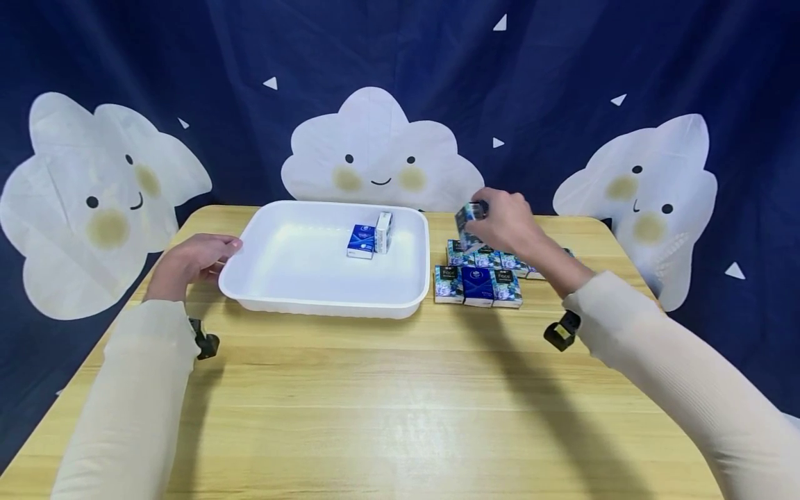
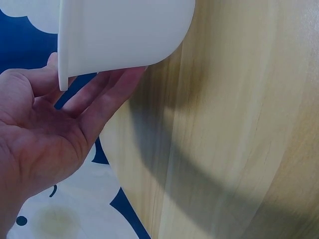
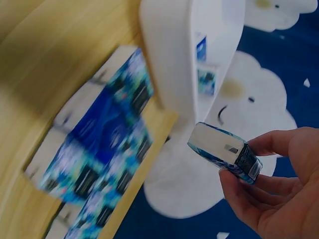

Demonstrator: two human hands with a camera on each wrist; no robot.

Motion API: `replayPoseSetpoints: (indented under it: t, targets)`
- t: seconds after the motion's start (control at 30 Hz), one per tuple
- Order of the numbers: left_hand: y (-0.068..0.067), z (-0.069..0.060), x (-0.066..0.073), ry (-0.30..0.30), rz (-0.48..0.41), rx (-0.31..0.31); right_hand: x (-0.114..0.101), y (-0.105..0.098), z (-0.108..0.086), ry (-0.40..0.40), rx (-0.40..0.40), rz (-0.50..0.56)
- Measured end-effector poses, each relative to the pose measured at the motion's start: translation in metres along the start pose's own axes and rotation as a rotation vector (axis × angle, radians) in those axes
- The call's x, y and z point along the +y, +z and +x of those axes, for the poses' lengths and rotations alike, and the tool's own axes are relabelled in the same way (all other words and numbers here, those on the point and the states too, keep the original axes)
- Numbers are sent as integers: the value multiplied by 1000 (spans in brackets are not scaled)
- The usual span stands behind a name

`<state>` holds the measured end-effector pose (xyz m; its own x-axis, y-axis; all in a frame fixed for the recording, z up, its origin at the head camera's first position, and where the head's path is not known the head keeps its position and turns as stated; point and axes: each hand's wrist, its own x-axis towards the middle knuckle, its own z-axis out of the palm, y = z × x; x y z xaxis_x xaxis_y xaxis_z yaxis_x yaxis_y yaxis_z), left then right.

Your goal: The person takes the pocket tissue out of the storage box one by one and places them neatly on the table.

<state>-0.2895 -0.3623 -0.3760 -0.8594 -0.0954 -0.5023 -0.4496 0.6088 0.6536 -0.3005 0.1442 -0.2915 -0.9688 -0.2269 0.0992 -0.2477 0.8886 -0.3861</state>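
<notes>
My right hand (image 1: 507, 221) pinches a pocket tissue pack (image 3: 219, 147) with a blue-green floral print, raised above the table beyond the tray's right side. In the right wrist view, thumb and fingers grip one end of it. Below that hand lie two rows of tissue packs (image 1: 448, 283), mostly floral, with a plain dark-blue pack (image 1: 478, 285) among them. A white plastic tray (image 1: 325, 305) stands to their left. Inside it are a blue tissue pack (image 1: 361, 239) lying flat and another pack (image 1: 383, 232) on its edge. My left hand (image 2: 55, 114) holds the tray's left rim, thumb over it and fingers against the outer wall.
The wooden table (image 1: 387, 396) extends toward me in front of the tray. Behind it hangs a dark-blue curtain (image 1: 400, 42) printed with white smiling clouds. A black wrist camera (image 1: 562, 330) sits at my right sleeve and another camera (image 1: 205, 340) at my left.
</notes>
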Motion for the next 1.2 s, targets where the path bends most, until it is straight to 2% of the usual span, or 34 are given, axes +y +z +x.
replayPoseSetpoints:
  t: [0.27,0.47,0.7,1.2]
  targets:
    - [1,1,-3,-13,-13,1,38,-9,-13,74,-53,-34]
    - [0,1,-3,0,-2,5,65,-11,-23,117,-113,-58]
    - [1,1,-2,1,-2,5,90,-16,-34,142,-258,-96]
    - [-1,3,-1,2,13,7,123,-10,-47,210,-463,-11]
